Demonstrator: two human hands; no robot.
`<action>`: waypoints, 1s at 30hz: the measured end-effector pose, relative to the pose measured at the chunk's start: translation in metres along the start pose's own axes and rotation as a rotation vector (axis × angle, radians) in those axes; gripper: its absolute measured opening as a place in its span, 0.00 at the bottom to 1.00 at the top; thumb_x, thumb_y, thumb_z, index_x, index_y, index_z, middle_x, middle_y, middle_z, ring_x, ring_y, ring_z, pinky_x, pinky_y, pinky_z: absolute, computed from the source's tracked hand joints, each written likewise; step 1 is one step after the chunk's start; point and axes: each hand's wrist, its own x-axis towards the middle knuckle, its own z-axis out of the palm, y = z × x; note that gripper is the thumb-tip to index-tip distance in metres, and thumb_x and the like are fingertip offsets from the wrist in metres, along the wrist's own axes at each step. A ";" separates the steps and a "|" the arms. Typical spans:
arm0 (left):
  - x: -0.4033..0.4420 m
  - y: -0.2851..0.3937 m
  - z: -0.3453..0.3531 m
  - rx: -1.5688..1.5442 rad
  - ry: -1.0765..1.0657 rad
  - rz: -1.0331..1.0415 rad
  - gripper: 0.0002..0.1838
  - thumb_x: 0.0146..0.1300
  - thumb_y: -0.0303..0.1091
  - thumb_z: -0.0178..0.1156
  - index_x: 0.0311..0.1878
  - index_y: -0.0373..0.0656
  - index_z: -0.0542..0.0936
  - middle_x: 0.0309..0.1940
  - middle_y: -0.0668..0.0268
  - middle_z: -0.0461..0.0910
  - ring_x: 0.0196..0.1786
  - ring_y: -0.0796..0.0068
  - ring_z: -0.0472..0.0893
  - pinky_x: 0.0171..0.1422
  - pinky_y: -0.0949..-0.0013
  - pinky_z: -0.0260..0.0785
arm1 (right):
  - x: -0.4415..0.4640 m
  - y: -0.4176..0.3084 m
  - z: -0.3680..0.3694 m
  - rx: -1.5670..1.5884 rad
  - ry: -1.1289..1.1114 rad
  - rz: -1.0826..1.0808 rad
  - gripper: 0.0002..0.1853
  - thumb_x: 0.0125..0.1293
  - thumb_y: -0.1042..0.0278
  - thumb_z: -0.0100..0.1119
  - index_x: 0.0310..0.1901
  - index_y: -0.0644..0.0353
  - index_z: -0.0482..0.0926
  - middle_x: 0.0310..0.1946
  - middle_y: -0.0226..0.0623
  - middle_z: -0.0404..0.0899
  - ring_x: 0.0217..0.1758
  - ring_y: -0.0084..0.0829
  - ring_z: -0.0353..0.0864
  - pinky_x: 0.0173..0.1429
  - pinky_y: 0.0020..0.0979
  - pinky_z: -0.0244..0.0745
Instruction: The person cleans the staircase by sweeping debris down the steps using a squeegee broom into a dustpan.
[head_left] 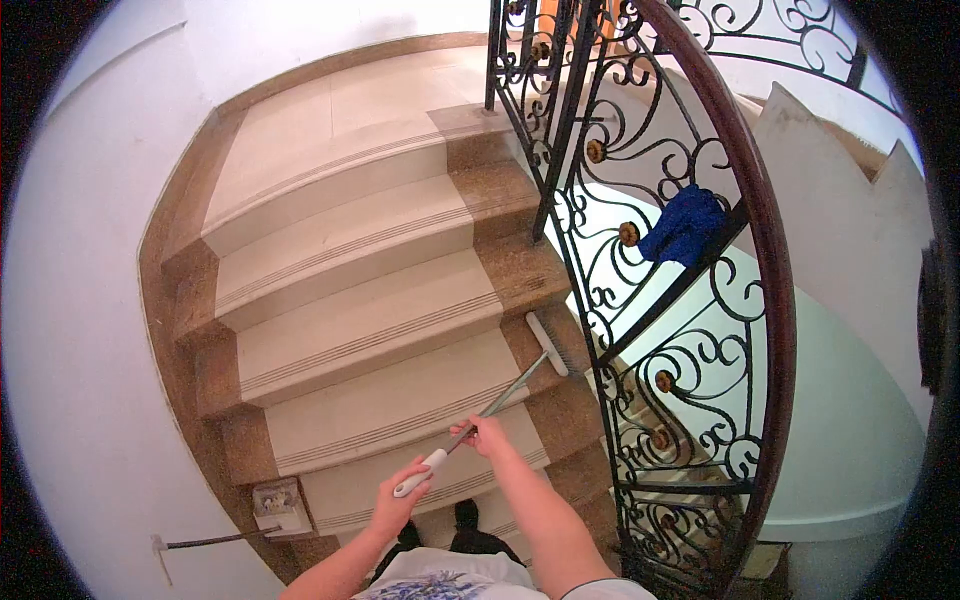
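Left hand and right hand both on the broom, head down by the railing.

Left: closed round the white grip, butt end poking out past the fist on the lower-left side. Right: farther up, fingers curled on the grey pole just beyond the grip. Looser-looking than the left; exact finger wrap hard to read. Neither hand released.

Broom: out in front of the person, across the stairs. Long axis diagonal in view, butt lower left, head upper right. White brush head sits crosswise to the pole, over the brown strip at the right end of a step. Dark bristles face the railing side. Can't tell how hard they press, or if all of them touch.

Around it: blue cloth hung on the ironwork; dustpan at the left end of the lower steps, its long handle sticking out left.

Hidden/unclear: palms, grip under the left fingers, pole under the right. Shoes partly covered by trousers. Dustpan contents too small to make out. Frame corners black.
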 end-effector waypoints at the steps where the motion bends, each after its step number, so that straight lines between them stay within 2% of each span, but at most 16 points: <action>1: -0.004 0.005 -0.001 0.060 0.012 0.015 0.14 0.59 0.22 0.58 0.49 0.41 0.77 0.63 0.58 0.65 0.55 0.71 0.75 0.57 0.73 0.66 | -0.003 0.002 0.003 0.006 -0.019 -0.013 0.11 0.69 0.70 0.40 0.39 0.72 0.64 0.35 0.49 0.73 0.42 0.52 0.79 0.47 0.51 0.79; 3: -0.008 0.006 -0.009 0.118 0.027 0.031 0.13 0.59 0.24 0.58 0.48 0.41 0.78 0.62 0.58 0.67 0.56 0.72 0.74 0.57 0.72 0.66 | -0.009 0.006 0.008 -0.022 -0.028 -0.024 0.11 0.69 0.70 0.40 0.40 0.74 0.64 0.36 0.51 0.73 0.42 0.52 0.79 0.46 0.51 0.79; 5: -0.009 0.002 -0.018 0.275 0.029 0.133 0.10 0.61 0.27 0.57 0.46 0.41 0.79 0.60 0.57 0.69 0.57 0.72 0.72 0.59 0.71 0.63 | -0.013 0.010 0.013 -0.052 -0.038 -0.035 0.12 0.69 0.70 0.40 0.40 0.75 0.65 0.37 0.52 0.73 0.42 0.52 0.79 0.46 0.51 0.79; 8: -0.013 0.006 -0.023 0.125 0.033 0.087 0.09 0.63 0.28 0.55 0.46 0.42 0.79 0.59 0.57 0.71 0.58 0.72 0.71 0.61 0.70 0.60 | -0.021 0.011 0.023 0.000 -0.011 -0.029 0.12 0.68 0.71 0.41 0.41 0.76 0.66 0.37 0.54 0.74 0.40 0.51 0.79 0.45 0.49 0.79; 11: -0.015 0.020 -0.018 0.120 0.015 0.094 0.09 0.63 0.28 0.55 0.45 0.42 0.79 0.60 0.56 0.70 0.59 0.73 0.70 0.61 0.71 0.59 | -0.040 -0.002 0.028 -0.039 -0.092 -0.054 0.12 0.68 0.72 0.41 0.40 0.77 0.67 0.35 0.54 0.75 0.38 0.49 0.80 0.43 0.46 0.80; 14: -0.006 0.039 -0.003 0.152 -0.035 0.074 0.09 0.63 0.28 0.56 0.46 0.42 0.79 0.60 0.56 0.70 0.60 0.73 0.69 0.61 0.72 0.59 | -0.043 -0.019 0.022 -0.041 -0.061 -0.138 0.11 0.67 0.72 0.41 0.39 0.76 0.68 0.32 0.52 0.76 0.36 0.48 0.80 0.43 0.45 0.80; 16: 0.007 0.038 0.006 0.142 -0.057 0.093 0.09 0.63 0.29 0.56 0.46 0.42 0.79 0.60 0.56 0.70 0.60 0.73 0.69 0.61 0.72 0.59 | -0.020 -0.028 0.008 0.088 0.027 -0.135 0.12 0.68 0.71 0.41 0.39 0.75 0.68 0.32 0.52 0.75 0.37 0.48 0.80 0.43 0.45 0.80; 20: 0.037 0.035 0.025 0.169 -0.107 0.182 0.10 0.63 0.30 0.56 0.47 0.42 0.79 0.60 0.56 0.70 0.60 0.72 0.70 0.61 0.72 0.60 | -0.032 -0.061 0.007 0.018 0.077 -0.191 0.12 0.69 0.69 0.40 0.39 0.73 0.67 0.33 0.52 0.75 0.39 0.47 0.79 0.43 0.46 0.79; 22: 0.048 0.035 0.034 0.137 -0.103 0.172 0.10 0.63 0.30 0.56 0.46 0.42 0.79 0.59 0.55 0.70 0.60 0.72 0.70 0.61 0.72 0.60 | -0.031 -0.072 0.001 0.057 0.016 -0.216 0.13 0.70 0.68 0.40 0.40 0.73 0.66 0.35 0.52 0.74 0.40 0.46 0.78 0.45 0.45 0.79; 25: 0.065 0.029 0.043 0.096 -0.104 0.167 0.10 0.62 0.31 0.56 0.46 0.42 0.79 0.59 0.55 0.71 0.59 0.71 0.71 0.61 0.72 0.61 | -0.025 -0.077 -0.001 0.175 0.055 -0.274 0.13 0.70 0.68 0.40 0.40 0.73 0.67 0.37 0.52 0.74 0.41 0.46 0.78 0.47 0.43 0.79; 28: 0.076 0.022 0.049 0.075 -0.096 0.157 0.09 0.62 0.30 0.57 0.45 0.41 0.79 0.59 0.55 0.71 0.59 0.70 0.71 0.61 0.72 0.61 | -0.025 -0.076 -0.003 0.260 -0.085 -0.202 0.13 0.71 0.68 0.39 0.41 0.73 0.66 0.38 0.53 0.74 0.41 0.46 0.77 0.48 0.41 0.78; 30: 0.076 0.017 0.049 0.064 -0.088 0.140 0.10 0.61 0.29 0.58 0.45 0.41 0.78 0.59 0.55 0.70 0.60 0.70 0.71 0.61 0.72 0.61 | -0.024 -0.072 -0.003 0.218 -0.079 -0.196 0.13 0.71 0.68 0.38 0.41 0.73 0.65 0.38 0.52 0.74 0.42 0.46 0.77 0.48 0.42 0.78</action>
